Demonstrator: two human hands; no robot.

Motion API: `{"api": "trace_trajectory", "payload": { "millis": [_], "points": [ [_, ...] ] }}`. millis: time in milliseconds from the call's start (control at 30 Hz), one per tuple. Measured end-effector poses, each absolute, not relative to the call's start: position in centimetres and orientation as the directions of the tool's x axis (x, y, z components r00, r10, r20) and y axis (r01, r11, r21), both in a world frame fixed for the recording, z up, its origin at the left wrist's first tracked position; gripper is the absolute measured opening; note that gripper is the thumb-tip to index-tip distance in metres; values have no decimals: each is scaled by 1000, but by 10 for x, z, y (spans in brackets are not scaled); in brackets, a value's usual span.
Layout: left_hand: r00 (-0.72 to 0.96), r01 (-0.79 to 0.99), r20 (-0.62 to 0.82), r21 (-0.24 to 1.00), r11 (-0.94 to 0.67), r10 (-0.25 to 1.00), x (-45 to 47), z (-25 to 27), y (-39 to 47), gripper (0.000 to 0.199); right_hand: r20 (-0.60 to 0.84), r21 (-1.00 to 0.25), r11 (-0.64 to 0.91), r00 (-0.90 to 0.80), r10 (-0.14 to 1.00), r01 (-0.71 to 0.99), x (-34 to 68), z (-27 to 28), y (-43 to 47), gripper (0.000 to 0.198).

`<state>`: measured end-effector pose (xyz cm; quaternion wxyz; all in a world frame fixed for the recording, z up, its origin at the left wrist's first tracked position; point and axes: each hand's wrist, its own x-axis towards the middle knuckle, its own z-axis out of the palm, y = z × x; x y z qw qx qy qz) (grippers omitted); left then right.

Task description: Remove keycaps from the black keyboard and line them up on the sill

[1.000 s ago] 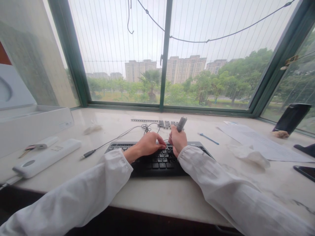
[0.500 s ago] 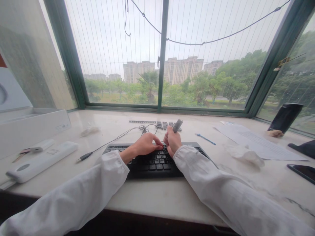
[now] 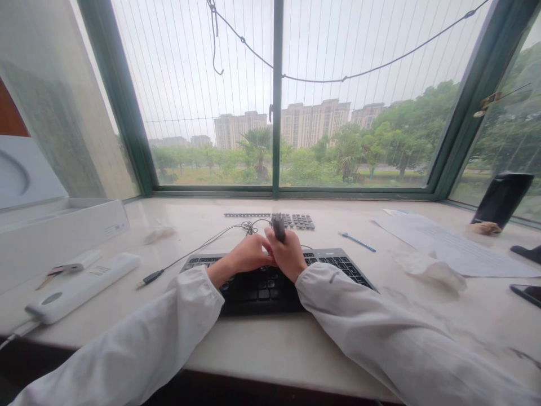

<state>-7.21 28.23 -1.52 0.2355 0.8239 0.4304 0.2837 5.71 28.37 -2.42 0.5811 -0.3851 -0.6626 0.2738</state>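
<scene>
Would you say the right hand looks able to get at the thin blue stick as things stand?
Probably yes: the thin blue stick lies uncovered near the back right corner of the keyboard, with nothing standing in between, though the right hand is gripping a dark object.

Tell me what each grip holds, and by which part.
The right grip is closed around a dark tool just below its exposed top end. Whether the left grip holds anything cannot be told.
</scene>
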Motion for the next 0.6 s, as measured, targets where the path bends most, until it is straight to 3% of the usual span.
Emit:
{"api": "trace_trajectory", "payload": {
  "millis": [133, 600],
  "points": [
    [465, 583, 322, 589, -560, 824, -74, -21, 288, 23, 673, -686, 649, -53, 738, 327, 57, -24, 279, 36],
    [458, 620, 313, 558, -552, 832, -72, -16, 285, 21, 750, -589, 707, -62, 659, 391, 58, -26, 277, 23]
  ]
}}
